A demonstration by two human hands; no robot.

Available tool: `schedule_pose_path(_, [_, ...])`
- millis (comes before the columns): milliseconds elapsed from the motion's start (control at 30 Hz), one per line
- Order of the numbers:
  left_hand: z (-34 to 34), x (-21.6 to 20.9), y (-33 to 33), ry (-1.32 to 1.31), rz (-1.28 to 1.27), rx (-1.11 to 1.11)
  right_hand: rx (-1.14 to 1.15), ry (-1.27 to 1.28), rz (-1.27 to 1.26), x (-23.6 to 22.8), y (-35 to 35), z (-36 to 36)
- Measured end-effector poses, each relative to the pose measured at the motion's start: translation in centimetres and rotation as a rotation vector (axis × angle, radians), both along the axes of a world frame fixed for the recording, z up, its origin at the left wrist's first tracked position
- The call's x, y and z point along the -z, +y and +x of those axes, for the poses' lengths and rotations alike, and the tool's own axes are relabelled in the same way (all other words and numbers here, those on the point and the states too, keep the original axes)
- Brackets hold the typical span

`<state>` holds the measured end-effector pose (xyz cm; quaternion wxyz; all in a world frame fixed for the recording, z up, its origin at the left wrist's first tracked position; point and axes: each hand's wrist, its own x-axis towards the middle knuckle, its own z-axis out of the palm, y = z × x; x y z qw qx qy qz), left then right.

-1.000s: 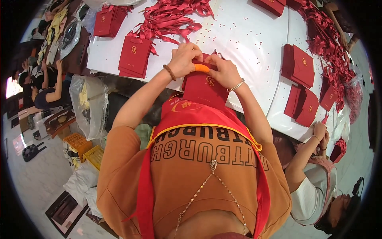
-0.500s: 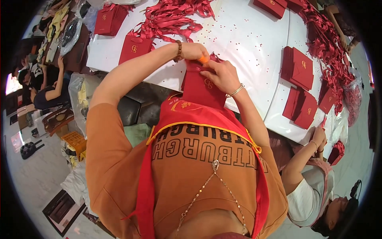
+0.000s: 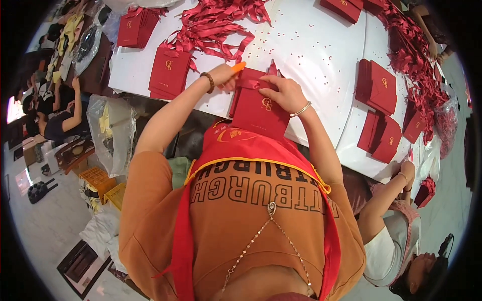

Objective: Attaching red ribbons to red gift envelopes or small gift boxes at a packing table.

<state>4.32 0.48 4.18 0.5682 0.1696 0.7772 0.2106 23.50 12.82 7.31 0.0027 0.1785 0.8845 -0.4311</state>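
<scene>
A dark red paper gift bag (image 3: 251,113) with a gold emblem leans against my red apron at the table's near edge. Across its top lies a loop of shiny red ribbon (image 3: 248,84). My right hand (image 3: 287,95) pinches the ribbon at the bag's upper right, thumb and forefinger together. At the upper left corner is my left hand (image 3: 224,79), its forefinger stretched out in an orange finger cover (image 3: 238,66). The other fingers of that hand curl beside the bag's edge, and I see nothing held in them.
Stacks of red bags stand at the left (image 3: 169,72) and right (image 3: 375,86). Loose red ribbons (image 3: 213,27) lie at the back, and a long ribbon heap (image 3: 414,70) lines the right side. Small red dots dot the white table (image 3: 321,65). A co-worker's hands (image 3: 407,173) work at the right.
My left hand has come away from my right hand, moving left and slightly down to the bag's left corner. The right hand has stayed at the bag's top, and the ribbon loop shows more fully.
</scene>
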Motion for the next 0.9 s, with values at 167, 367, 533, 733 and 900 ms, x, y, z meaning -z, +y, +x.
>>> schedule_pose_path(167, [-1.1, 3.7, 1.6, -0.489, 0.571, -0.502, -0.108, 0.018, -0.096, -0.3, -0.1, -0.2])
schedule_pose_path(367, [-3.0, 4.1, 2.2, 0.165, 0.16, -0.146, -0.072, -0.008, -0.102, -0.6, -0.1, -0.3])
schedule_pose_path(533, [-0.5, 3.8, 3.9, 0.876, 0.082, 0.154, -0.09, 0.014, -0.07, 1.7, 0.2, -0.9])
schedule_pose_path(733, [-2.7, 3.9, 3.8, 0.915, 0.309, 0.105, -0.112, -0.002, -0.058, 1.7, 0.3, -1.1])
schedule_pose_path(900, [-1.4, -1.3, 2.6, 0.248, 0.828, -0.284, -0.102, -0.016, -0.099, 2.9, 0.6, -1.8])
